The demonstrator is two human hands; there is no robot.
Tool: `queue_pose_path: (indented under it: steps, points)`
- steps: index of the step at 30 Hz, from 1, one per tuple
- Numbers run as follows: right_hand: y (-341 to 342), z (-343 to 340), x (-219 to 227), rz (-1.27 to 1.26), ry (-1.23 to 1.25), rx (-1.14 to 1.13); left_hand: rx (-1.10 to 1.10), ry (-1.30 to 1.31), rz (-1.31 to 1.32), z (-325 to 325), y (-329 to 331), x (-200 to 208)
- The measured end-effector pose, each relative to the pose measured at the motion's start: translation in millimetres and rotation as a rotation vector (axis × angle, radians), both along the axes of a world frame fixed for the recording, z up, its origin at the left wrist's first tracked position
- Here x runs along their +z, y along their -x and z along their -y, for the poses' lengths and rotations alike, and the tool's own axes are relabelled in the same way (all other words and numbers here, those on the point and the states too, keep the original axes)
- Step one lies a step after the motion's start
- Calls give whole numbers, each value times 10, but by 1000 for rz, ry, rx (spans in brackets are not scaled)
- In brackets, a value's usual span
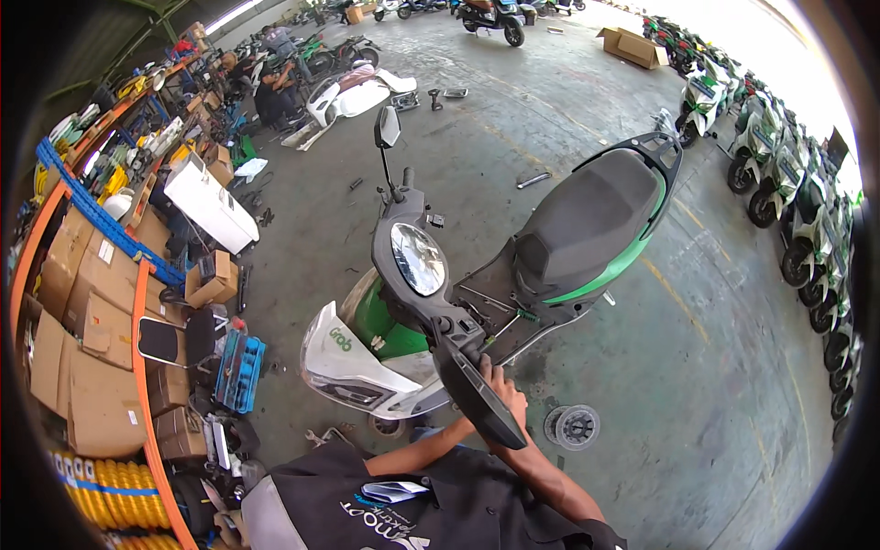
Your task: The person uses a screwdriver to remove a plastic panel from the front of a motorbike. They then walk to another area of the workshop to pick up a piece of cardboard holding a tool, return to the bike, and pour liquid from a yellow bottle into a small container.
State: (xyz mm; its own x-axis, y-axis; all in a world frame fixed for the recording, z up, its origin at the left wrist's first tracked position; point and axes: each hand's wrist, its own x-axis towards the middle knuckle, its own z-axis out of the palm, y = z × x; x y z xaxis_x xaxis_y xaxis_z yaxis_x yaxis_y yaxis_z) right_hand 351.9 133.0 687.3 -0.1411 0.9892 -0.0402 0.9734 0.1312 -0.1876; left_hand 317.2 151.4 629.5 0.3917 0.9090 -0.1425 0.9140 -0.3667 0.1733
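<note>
White-and-green scooter front panel [353, 362] between seven and eight o'clock, dark grey seat [591, 215] with green trim [607, 275] at two, yellow lines [676, 297] across grey floor [697, 412] at three, blue toolbox [240, 371] and yellow coils [119, 490] at eight.

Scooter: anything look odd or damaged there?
Yes: the scooter shows bare frame bars ahead of its seat, as if a cover were missing; a grey round part lies loose on the floor nearby.
</note>
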Motion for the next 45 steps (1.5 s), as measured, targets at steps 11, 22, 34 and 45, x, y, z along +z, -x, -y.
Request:
queue_pose_path:
  steps: [11, 22, 34, 45]
  points:
    - [-1038, -485, 186, -919, 232, 603, 763, 486, 1190, -649, -1047, -1208]
    - [-3292, -1357, -321, -1040, 382, -85, 1587, 846, 1742, -1536, -1118, -2651]
    - [-5911, -2437, -1823, -697, 722, -651, 1873, 834, 1135, -2989, -1789, -4300]
    - [-6726, -4091, -2150, -675, 855, -637, 1523, 446, 393, -3755, -1901, -5013]
